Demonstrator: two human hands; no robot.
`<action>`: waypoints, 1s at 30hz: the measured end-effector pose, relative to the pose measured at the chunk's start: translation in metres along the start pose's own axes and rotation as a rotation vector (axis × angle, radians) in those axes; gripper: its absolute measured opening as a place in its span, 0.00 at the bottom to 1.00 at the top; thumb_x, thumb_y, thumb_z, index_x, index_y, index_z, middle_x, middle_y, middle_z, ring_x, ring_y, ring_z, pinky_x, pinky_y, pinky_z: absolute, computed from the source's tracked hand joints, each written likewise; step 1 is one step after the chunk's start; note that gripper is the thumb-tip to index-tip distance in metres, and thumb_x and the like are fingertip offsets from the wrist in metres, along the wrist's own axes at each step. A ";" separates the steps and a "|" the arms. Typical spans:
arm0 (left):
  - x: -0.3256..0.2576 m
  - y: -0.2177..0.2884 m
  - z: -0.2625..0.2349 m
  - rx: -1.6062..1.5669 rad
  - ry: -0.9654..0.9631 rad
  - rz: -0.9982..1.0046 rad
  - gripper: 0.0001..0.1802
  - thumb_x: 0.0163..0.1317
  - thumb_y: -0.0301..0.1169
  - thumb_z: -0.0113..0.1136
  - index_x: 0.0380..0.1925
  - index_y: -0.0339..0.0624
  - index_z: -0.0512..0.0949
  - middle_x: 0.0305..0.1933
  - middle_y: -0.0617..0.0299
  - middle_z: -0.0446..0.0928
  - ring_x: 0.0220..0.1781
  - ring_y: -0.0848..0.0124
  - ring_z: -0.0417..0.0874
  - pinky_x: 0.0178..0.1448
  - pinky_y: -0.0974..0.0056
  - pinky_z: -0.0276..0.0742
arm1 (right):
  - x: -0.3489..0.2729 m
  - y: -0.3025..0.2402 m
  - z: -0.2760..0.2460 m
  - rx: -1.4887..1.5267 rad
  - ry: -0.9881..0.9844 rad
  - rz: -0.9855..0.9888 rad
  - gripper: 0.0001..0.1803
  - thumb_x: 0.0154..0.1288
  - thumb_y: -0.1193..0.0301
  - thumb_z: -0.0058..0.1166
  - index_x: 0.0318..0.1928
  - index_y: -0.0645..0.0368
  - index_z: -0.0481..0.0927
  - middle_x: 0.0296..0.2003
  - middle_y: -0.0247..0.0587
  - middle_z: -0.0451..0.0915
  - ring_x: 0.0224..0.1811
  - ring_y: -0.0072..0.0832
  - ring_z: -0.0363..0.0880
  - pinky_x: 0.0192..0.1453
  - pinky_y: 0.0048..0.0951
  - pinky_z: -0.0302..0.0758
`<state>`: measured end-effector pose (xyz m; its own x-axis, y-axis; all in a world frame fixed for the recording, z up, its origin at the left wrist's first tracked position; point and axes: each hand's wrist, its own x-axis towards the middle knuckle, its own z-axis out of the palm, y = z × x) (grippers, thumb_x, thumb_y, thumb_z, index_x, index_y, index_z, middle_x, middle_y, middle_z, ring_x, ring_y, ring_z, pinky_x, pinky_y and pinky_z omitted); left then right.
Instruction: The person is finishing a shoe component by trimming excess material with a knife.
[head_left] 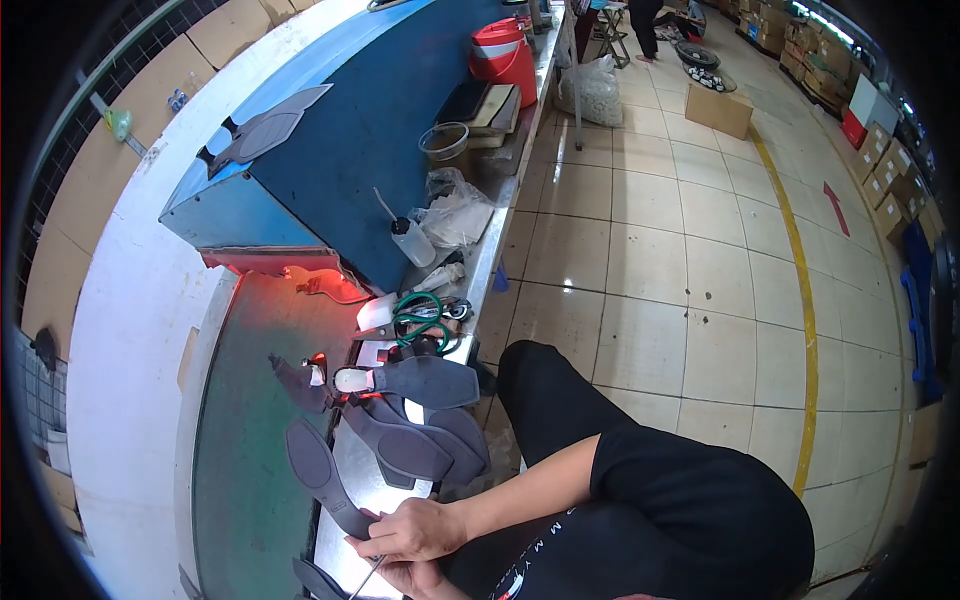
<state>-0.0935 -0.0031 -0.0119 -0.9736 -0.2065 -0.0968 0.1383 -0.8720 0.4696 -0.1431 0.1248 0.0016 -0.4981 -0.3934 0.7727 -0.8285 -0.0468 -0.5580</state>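
A dark sole (322, 478) is held at its near end by the right hand (412, 530), fingers curled and pinching it low at the tabletop (352, 470) edge, its far end lying out over the green belt (250, 440). The left hand (408, 576) sits just beneath, partly cut off by the frame; it appears closed around a thin rod-like tool (364, 580), though the grip cannot be fully made out. Work is judged to be mid-batch: one sole in hand, and a stack (420, 425) of roughly four like soles lying just beyond, overlapped, so the exact count is uncertain and it cannot be told whether they are finished or waiting. Another dark piece (320, 578) shows at the lower edge. Counted further off: two flat sole shapes (262, 132) on the blue hood, one squeeze bottle (412, 241), one red cooler (503, 58), one green-handled scissors (425, 318).
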 end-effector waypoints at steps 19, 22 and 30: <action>-0.069 0.155 0.003 0.178 0.218 0.688 0.16 0.62 0.30 0.57 0.49 0.36 0.74 0.51 0.53 0.77 0.49 0.65 0.80 0.39 0.68 0.82 | 0.010 0.062 0.031 0.290 -0.260 0.486 0.13 0.64 0.70 0.46 0.43 0.61 0.81 0.41 0.49 0.81 0.43 0.42 0.80 0.49 0.37 0.75; -0.104 0.183 0.004 0.286 0.263 0.938 0.12 0.63 0.34 0.58 0.45 0.45 0.78 0.46 0.64 0.81 0.44 0.73 0.82 0.38 0.67 0.80 | 0.005 0.086 0.050 0.071 -0.300 0.413 0.11 0.65 0.70 0.48 0.40 0.59 0.82 0.35 0.46 0.83 0.36 0.39 0.83 0.40 0.33 0.77; -0.179 0.237 -0.023 0.234 0.590 1.084 0.14 0.62 0.37 0.60 0.46 0.45 0.77 0.45 0.60 0.80 0.43 0.66 0.83 0.38 0.69 0.84 | 0.015 0.057 0.053 0.123 -0.254 0.411 0.07 0.62 0.72 0.51 0.33 0.61 0.81 0.29 0.46 0.81 0.31 0.40 0.80 0.36 0.33 0.74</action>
<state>0.1175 -0.1835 0.0966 -0.1418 -0.9861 0.0871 0.7209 -0.0426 0.6917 -0.1844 0.0681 -0.0350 -0.6865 -0.6129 0.3912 -0.5326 0.0575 -0.8444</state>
